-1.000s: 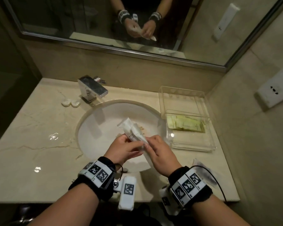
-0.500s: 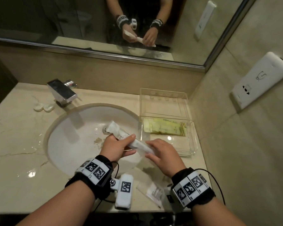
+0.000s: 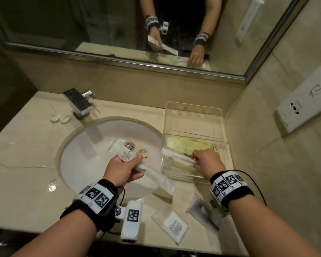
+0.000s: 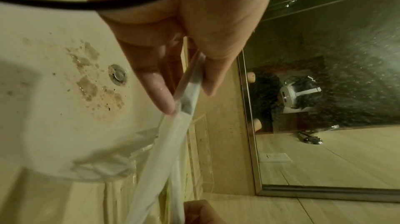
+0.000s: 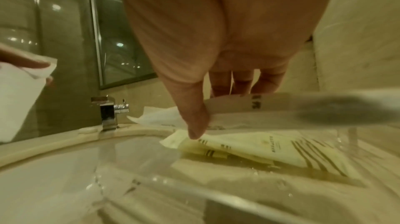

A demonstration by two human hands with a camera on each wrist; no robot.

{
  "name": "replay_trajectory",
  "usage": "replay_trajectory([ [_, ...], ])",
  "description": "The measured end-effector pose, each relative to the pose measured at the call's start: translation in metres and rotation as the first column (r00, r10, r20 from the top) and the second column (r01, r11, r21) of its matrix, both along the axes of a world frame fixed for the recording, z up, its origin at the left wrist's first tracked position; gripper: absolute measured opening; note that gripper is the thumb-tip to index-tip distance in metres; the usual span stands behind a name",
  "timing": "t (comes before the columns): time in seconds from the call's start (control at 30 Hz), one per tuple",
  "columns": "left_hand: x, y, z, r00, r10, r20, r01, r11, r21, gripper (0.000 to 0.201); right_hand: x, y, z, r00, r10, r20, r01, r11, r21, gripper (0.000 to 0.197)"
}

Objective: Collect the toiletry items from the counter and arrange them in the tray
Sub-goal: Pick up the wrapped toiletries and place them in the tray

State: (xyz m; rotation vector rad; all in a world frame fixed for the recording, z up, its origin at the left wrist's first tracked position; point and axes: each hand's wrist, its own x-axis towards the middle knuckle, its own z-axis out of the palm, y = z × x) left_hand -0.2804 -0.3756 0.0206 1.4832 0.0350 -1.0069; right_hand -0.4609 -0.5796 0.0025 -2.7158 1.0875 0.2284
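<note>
While the left hand (image 3: 123, 168) grips one long white sachet (image 3: 148, 172) over the sink (image 3: 93, 138), thumb and fingers closed round its middle, the right hand (image 3: 207, 162) pinches a second wrapped packet (image 3: 178, 155) by its right end — holding it above the near compartment of the clear tray (image 3: 220, 115) at the right of the counter (image 3: 22, 164). Yellow sachets (image 3: 191, 146) already lie in that compartment. Two more packets — a flat white one (image 3: 171, 226) and a clear one (image 3: 202, 210) — rest on the counter's near edge.
</note>
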Motion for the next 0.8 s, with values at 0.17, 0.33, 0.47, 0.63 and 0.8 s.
replay_trajectory([
  [0.17, 0.003, 0.008, 0.001, 1.0, 0.003, 0.02, -0.004, 1.0, 0.013, 0.013, 0.008, -0.007, -0.016, 0.984, 0.038, -0.175, -0.055, 0.994, -0.093, 0.024],
  [0.33, 0.005, 0.012, 0.002, 0.999, 0.03, 0.014, -0.03, 1.0, 0.005, 0.011, 0.003, -0.012, -0.021, 0.974, 0.023, -0.225, -0.051, 0.992, -0.119, 0.024],
  [0.47, 0.001, 0.013, 0.002, 1.0, 0.019, 0.011, -0.019, 1.0, 0.005, 0.013, 0.007, -0.01, -0.027, 0.976, 0.039, -0.216, -0.059, 0.995, -0.086, 0.026],
  [0.63, -0.002, 0.013, 0.001, 1.0, 0.01, -0.001, -0.01, 1.0, 0.008, 0.015, 0.016, -0.008, -0.033, 0.983, 0.055, -0.177, -0.06, 0.998, -0.023, 0.022],
  [0.8, -0.001, 0.015, 0.0, 1.0, 0.022, -0.018, -0.022, 1.0, 0.003, 0.017, 0.007, -0.009, -0.04, 0.998, 0.023, -0.055, -0.021, 0.999, 0.042, 0.027],
])
